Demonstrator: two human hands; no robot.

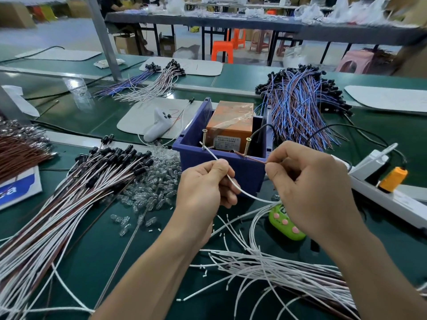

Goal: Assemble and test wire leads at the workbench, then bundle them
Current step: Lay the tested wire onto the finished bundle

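Green matting (138,262) covers the workbench, and nearest the camera a loose spread of thin white wire leads (277,269) lies across it at lower right. Just above them, partly behind the right wrist, sits a small green plastic gadget with pink buttons (284,224). The left hand (203,185) is curled, thumb and forefinger pinching a single white wire (242,192) whose free end runs up to the left brass screw (204,139). The right hand (312,185), fingers also curled, pinches a short brown wire (255,159) whose tip meets the foot of the right brass screw (247,146). Both screws stand upright on the front rim of a dark blue plastic bin (249,175), which holds an orange box (231,121) with clear tape across it. To the left a long sheaf of white and brown leads with black end caps (80,192) lies beside a heap of small clear bulbs (159,181). At right runs a white power strip (381,197) with an orange plug (392,179). Behind the bin lies a big tangle of blue and brown wires (298,107), and far off an orange plastic stool (223,51) stands on the floor.
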